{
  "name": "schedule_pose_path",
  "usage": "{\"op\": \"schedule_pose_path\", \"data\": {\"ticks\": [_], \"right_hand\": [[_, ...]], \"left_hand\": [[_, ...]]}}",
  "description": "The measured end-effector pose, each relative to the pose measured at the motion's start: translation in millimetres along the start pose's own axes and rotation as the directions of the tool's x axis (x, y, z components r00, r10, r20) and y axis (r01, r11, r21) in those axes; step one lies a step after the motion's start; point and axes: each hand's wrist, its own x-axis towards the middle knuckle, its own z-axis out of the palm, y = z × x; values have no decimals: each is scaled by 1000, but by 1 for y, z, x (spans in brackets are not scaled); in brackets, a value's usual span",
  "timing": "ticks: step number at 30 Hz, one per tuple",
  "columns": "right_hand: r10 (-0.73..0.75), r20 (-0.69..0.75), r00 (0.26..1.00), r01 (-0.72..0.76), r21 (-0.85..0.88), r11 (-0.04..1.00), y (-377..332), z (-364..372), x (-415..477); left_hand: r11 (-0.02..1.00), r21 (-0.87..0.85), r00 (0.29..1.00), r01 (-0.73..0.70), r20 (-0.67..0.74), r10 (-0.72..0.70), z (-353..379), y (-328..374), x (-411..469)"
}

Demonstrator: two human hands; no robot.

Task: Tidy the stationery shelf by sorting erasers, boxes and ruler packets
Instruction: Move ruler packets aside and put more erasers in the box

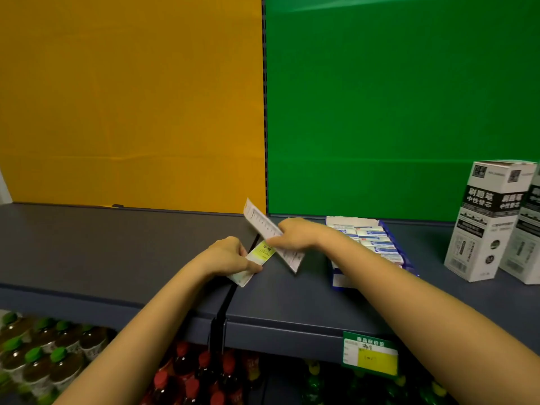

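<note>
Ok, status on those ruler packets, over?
Left hand pinching yellow-label ruler packet on the shelf. Right hand gripping second ruler packet, tilted up across it. Eraser tray close beside right forearm.

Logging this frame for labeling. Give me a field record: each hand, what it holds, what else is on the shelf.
left hand: pinches yellow-label packet, low over the shelf
right hand: grips white packet, tilted, far end raised
packets: overlap in view
tray: right of the hands, holds rows of erasers
boxes: two, upright, far right
price tag: on shelf front edge
bottles: on the level below
</note>
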Motion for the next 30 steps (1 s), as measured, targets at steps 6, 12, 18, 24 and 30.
{"op": "schedule_pose_path", "data": {"ticks": [6, 12, 18, 24, 30], "right_hand": [[53, -184, 981, 9, 318, 948, 25, -25, -39], [182, -336, 924, 38, 556, 830, 54, -21, -82], [246, -443, 862, 106, 633, 767, 78, -16, -129], [336, -468, 818, 161, 746, 647, 105, -14, -195], [371, -508, 777, 184, 748, 638, 143, -9, -266]], "left_hand": [[995, -5, 995, -100, -25, 100, -1, -3, -3], [876, -430, 969, -217, -200, 142, -5, 17, -21], [639, -711, 956, -293, -209, 206, -8, 57, -45], [561, -760, 927, -329, -146, 346, 16, 95, -73], [496, -782, 910, -377, -213, 356, 48, 140, -115]]}}
